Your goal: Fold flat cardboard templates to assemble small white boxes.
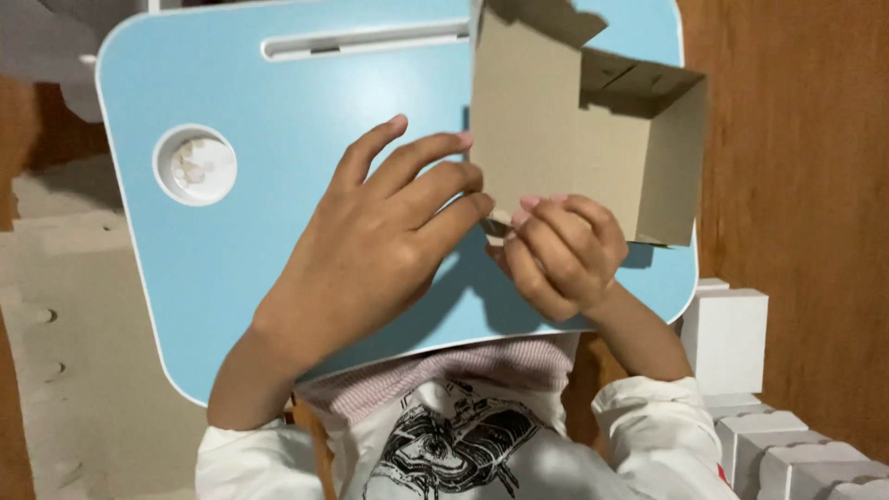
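**Two hands on an open cardboard box over a blue lap table**

An unfolded brown cardboard box [579, 130] stands open at the far right of a light blue lap table [269, 213], its flaps raised and its hollow inside facing the camera. The left hand [380, 250] lies flat, fingers stretched out and close together, their tips touching the box's near left edge. The right hand [560, 255] is curled just beside it, fingertips pinching the lower edge of the box; what lies under the fingers is hidden. The two hands nearly touch. On the left of the tabletop sits a round white cup recess [194, 167], and a long slot [361, 42] runs along the far edge. Near right, beside the table, stand white foam blocks [732, 338]
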